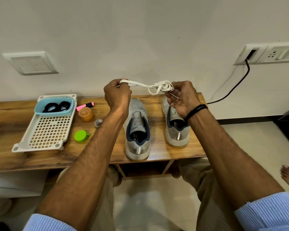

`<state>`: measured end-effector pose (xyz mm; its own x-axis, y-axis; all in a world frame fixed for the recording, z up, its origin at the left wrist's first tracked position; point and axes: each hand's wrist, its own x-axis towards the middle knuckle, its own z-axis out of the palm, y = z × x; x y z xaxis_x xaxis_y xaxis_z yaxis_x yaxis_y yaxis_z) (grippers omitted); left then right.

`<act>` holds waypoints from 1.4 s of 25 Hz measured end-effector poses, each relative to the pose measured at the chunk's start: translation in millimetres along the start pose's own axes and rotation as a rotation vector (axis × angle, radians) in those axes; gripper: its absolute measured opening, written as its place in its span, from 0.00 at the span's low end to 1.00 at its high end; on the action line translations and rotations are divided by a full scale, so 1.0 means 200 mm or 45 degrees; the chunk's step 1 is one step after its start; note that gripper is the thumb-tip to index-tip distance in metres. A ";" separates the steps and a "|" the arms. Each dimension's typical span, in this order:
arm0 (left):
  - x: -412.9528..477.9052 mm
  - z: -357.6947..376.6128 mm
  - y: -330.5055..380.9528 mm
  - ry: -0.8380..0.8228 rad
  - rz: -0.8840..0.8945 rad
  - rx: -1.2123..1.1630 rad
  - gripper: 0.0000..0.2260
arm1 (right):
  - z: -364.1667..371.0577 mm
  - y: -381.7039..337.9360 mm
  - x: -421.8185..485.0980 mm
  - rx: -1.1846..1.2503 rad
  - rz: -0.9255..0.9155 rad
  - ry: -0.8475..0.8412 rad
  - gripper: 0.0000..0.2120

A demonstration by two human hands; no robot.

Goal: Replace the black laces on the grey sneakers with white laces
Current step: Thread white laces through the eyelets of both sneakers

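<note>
Two grey sneakers [135, 105] stand on the worktop [157, 140], toes to the wall, with no lace showing in them. Held up above them, the white lace [140, 85] runs level from left to right between the hands. The left hand [118, 95] pinches a looped end in curled fingers. The right hand [182, 97] grips the tangled bundle, so it is the nearer one to the knot, which probably needs undoing first. The black laces [57, 106] lie in the tub [38, 105], well to the left.

Glossy wood-grain table [15, 112], plastic perforated tray [48, 130].
</note>
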<state>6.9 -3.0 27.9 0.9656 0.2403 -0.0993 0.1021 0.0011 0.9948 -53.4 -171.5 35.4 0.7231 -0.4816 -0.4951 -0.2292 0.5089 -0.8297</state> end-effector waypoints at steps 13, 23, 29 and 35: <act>0.09 -0.08 0.02 0.173 -0.119 0.289 0.19 | 0.01 -0.04 -0.01 0.081 -0.245 -0.043 0.04; -0.12 0.09 0.03 -0.352 0.371 0.257 0.00 | 0.02 0.00 0.00 0.105 -0.195 -0.196 0.03; -0.08 0.06 0.05 -0.044 -0.019 -0.137 0.09 | 0.03 -0.01 -0.01 0.469 -0.006 -0.213 0.07; -0.08 0.07 0.05 -0.265 -0.229 -0.107 0.08 | 0.06 -0.01 0.00 0.592 0.009 -0.345 0.05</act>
<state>-4.7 -19.9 39.3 0.9629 0.0248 -0.2688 0.2648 0.1080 0.9582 -45.4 -164.0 39.6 0.8791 -0.3069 -0.3646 0.0338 0.8033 -0.5947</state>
